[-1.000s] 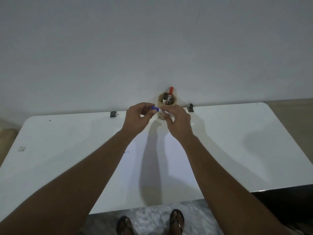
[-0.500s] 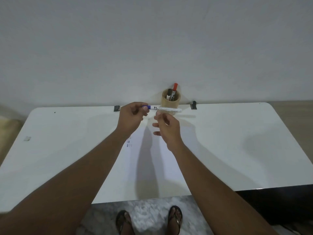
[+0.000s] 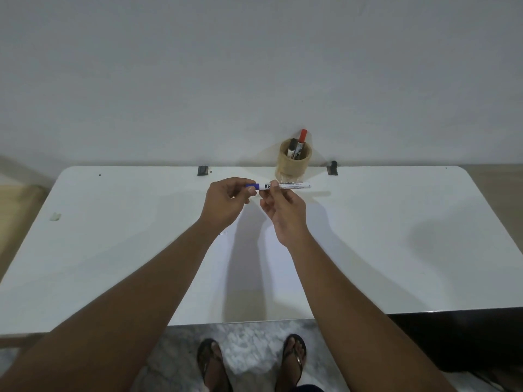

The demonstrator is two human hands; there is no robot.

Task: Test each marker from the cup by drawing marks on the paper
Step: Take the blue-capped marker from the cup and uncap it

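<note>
Left hand (image 3: 226, 202): fingers curled, thumb and forefinger pinching the blue cap (image 3: 252, 186) of the marker. Right hand (image 3: 284, 209): palm turned partly upward, fingertips pinching the white barrel of the blue marker (image 3: 285, 185) just right of the cap. The other fingers of this hand are loosely bent below the barrel.

The marker lies horizontal between the two hands, held in the air above the far part of the table (image 3: 396, 236). The cap end points left; the plain barrel end extends right, past the right hand's fingertips. Whether the cap is fully seated on the barrel cannot be told.

The paper (image 3: 271, 264) lies flat on the table below and in front of the hands, between the forearms. A few short marks (image 3: 223, 233) show near its left edge, beside the left wrist.

The cup (image 3: 294, 162) stands upright just beyond the marker, at the table's far edge against the wall. It holds a red-capped marker (image 3: 300, 144) and a black-capped marker (image 3: 292, 148), both leaning.
</note>
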